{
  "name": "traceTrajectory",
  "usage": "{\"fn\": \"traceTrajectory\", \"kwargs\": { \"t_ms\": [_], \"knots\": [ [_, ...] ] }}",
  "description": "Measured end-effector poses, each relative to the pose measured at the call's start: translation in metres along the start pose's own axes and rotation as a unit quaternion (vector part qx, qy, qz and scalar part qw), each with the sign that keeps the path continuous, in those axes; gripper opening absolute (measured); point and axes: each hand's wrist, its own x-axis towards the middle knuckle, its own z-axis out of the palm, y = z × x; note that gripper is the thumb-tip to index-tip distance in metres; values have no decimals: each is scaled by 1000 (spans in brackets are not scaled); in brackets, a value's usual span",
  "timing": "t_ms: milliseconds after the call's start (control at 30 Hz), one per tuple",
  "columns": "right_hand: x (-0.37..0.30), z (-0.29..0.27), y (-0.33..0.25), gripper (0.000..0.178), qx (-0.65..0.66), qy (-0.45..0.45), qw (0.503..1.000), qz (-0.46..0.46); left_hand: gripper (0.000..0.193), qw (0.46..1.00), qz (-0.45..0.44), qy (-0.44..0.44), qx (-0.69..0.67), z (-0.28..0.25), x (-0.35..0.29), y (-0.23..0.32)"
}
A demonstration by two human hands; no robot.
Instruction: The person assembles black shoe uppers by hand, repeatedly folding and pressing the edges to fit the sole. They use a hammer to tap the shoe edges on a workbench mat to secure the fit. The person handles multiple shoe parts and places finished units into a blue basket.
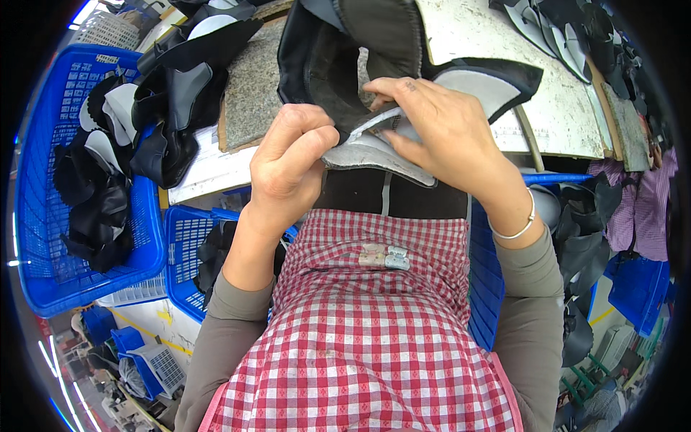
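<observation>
A black boot upper point(302, 61) with a pale grey lining point(374, 158) lies at the near edge of the worktable, its shaft spread open away from me. My left hand point(288, 151) is closed in a pinch on the upper's near left edge; the fingertips are partly hidden. From the right, my right hand point(450, 129) grips the folded grey edge, with its thumb below and its fingers reaching over into the upper. A black flap with a light grey inner patch point(479, 90) sticks out beyond the right hand.
The white worktable point(461, 32) carries a stone slab point(252, 86) and more black upper pieces point(183, 93). A blue basket point(147, 248) full of uppers stands left, with a smaller blue basket point(183, 270) below. More black pieces point(586, 223) hang at right, near another person's checked garment point(651, 209).
</observation>
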Motion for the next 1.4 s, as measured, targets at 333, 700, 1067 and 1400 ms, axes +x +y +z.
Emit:
{"fn": "traceTrajectory", "kwargs": {
  "t_ms": [333,700,1067,1400],
  "knots": [
    [-23,5,7,26,-104,31,988,-112,49,998,-31,-10,58,21,-19,-3],
    [-15,16,-11,22,-85,58,986,-135,79,999,10,25,-17,32,-17,-14],
    [-28,11,-9,19,-21,-21,994,-108,35,1000,-1,7,14,31,-33,-11],
    [-45,2,-16,18,-140,46,985,-89,29,993,92,20,65,26,-31,1]
  ]
}}
